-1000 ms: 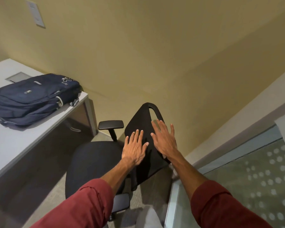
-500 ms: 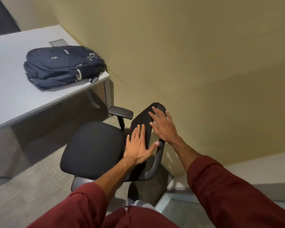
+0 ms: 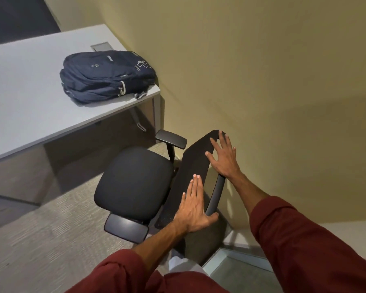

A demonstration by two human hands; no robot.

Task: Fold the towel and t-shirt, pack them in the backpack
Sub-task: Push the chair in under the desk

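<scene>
So neither hand holds anything. Both lie flat & open on the black mesh office chair w/ padded seat & plastic armrests (image 3: 135,182), which serves as the landmark for all that follows. Left hand (image 3: 193,210) presses palm-down on the lower part of the chair's backrest, fingers together & pointing up the back, thumb hooked round the rear frame edge. Right hand (image 3: 223,157) rests near the top of the same backrest, fingers spread wide, tips reaching the upper rim. Both forearms come out of rolled dark-red sleeves; the right arm is stretched further than the left.

Step in hand, as I judge it: clearing or shifting the chair, not folding. No towel or t-shirt shows anywhere in view, so folding looks not yet begun; can't tell where they are.

Navy fabric backpack w/ grey zip pulls (image 3: 107,76) lies flat on its side, up & left of the chair, well apart from it. It sits near the corner of the pale grey rectangular desk (image 3: 19,98) that's closest to the chair; zips look closed, though that's hard to tell. Seat faces the desk; backrest is close to the yellow-beige wall (image 3: 262,70).

Next move prob. calls for letting go of the backrest (or pushing it aside w/ both palms), then finding the towel & shirt, w/ bare desk surface beside the pack likely the spot for folding. Pack will need unzipping before anything goes in.
</scene>
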